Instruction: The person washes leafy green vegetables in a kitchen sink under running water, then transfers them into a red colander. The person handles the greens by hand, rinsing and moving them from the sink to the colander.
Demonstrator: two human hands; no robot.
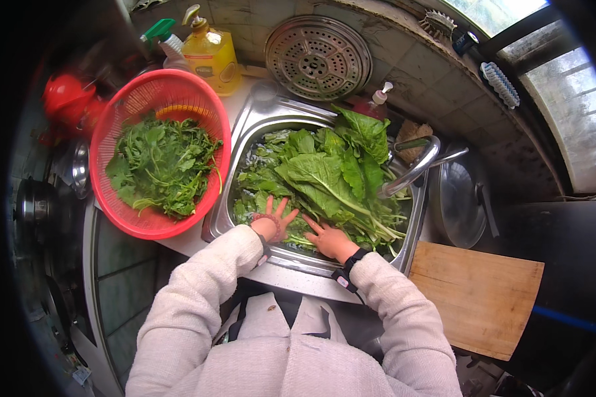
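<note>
In the sink [304, 264], our left hand [270, 223] and right hand [332, 242], both splayed wide, on leafy greens [319, 175], no grip.

One left hand [273, 223] and one right hand [331, 241] are shown, two hands in total. Two wristbands [357, 257] are worn. Leafy greens [324, 173] are divided into two batches: one in a single sink [220, 218], one in a single red colander [153, 227]; individual leaves cannot be counted. Two pump bottles [208, 63], one yellow and one red, are seen. One trigger spray bottle [159, 29], one perforated steamer plate [298, 69], one faucet [422, 165], one cutting board [477, 298] and one scrub brush [500, 85] are counted.
</note>
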